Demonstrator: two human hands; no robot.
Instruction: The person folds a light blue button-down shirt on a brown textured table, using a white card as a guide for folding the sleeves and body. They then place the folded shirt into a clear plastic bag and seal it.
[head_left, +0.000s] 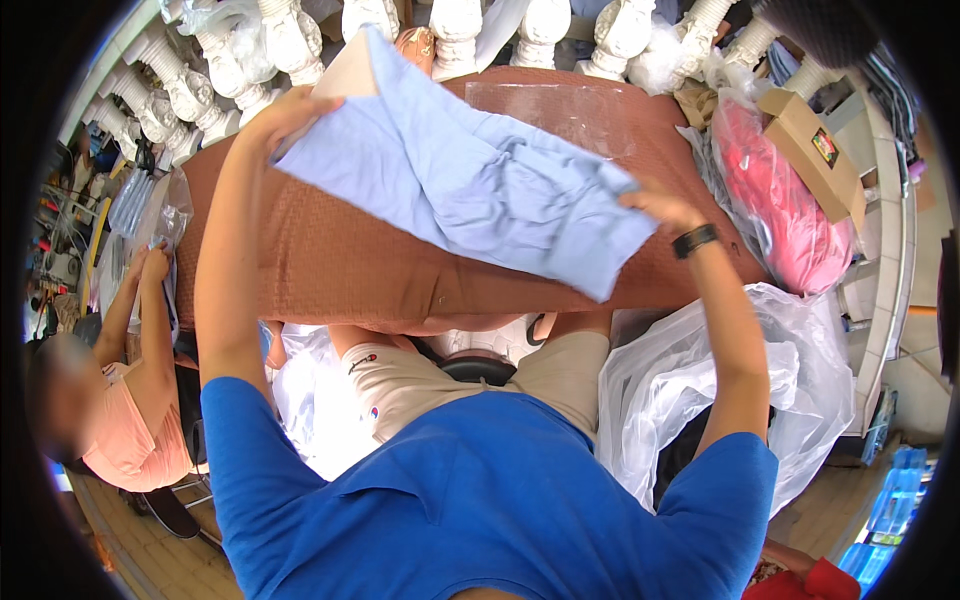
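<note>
A light blue cloth garment (470,170) is stretched slantwise above the brown-covered table (320,240); its exact kind cannot be made out. My left hand (290,115) grips its upper left edge, close to a pale beige patch (350,75) on the cloth. At the lower right end, my right hand (665,206), with a black band on the wrist, pinches the other edge. Creases and folds gather in the middle and right of the garment. Parts of my fingers are hidden by the cloth or blurred.
White balusters (455,35) line the far side. A clear plastic sheet (560,110) lies on the table. Pink bagged goods (770,190) and a cardboard box (815,155) sit at right. A large plastic bag (640,390) stands beside my leg. Another person (145,420) works at left.
</note>
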